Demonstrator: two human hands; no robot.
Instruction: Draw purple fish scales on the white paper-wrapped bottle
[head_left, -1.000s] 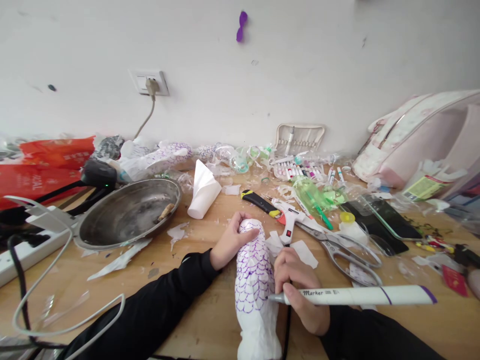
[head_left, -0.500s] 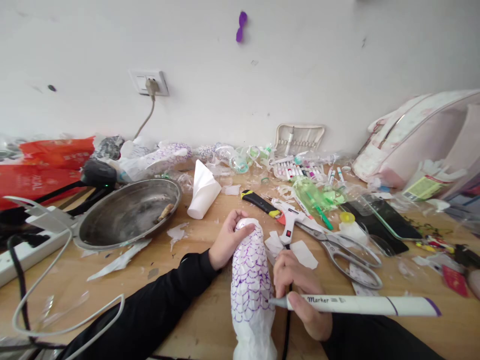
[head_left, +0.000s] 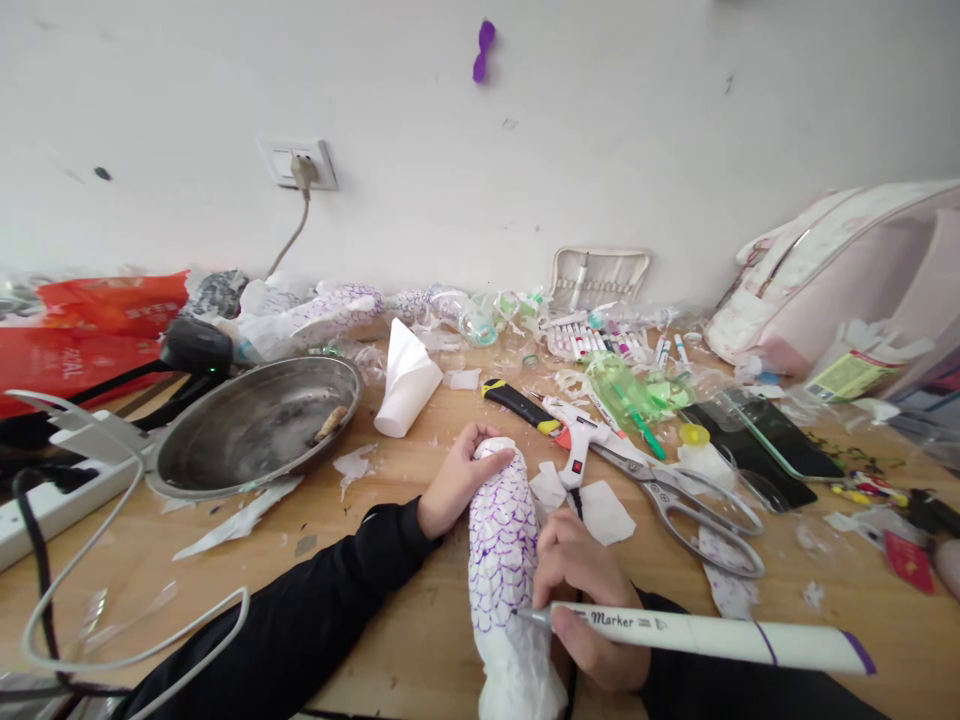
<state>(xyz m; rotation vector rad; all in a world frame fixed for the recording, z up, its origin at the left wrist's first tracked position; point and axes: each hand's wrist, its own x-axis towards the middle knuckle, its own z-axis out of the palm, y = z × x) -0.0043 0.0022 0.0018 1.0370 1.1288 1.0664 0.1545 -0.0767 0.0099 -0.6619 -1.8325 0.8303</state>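
A white paper-covered, bottle-like form (head_left: 504,540) lies lengthwise in front of me, its upper part covered in purple scale-shaped lines and its near end plain white. My left hand (head_left: 466,478) is closed around its far end, thumb on top. Between the fingers of my right hand (head_left: 589,600) is a white marker (head_left: 697,635) with purple bands. Its grey tip meets the form at the lower edge of the drawn scales. Just beyond my right hand lie a white glue gun (head_left: 577,455) and large grey scissors (head_left: 675,500).
A metal bowl (head_left: 259,430) stands at left, near a power strip (head_left: 71,500) with cables. A rolled white paper (head_left: 407,385) and a yellow-black utility knife (head_left: 517,405) lie ahead. Several markers (head_left: 600,338), a phone (head_left: 784,435) and a pink-white backpack (head_left: 832,270) are at right.
My right hand and the marker have moved left, with the tip now farther in on the form. The form has turned slightly, its near end shifting right. My left hand keeps its hold.
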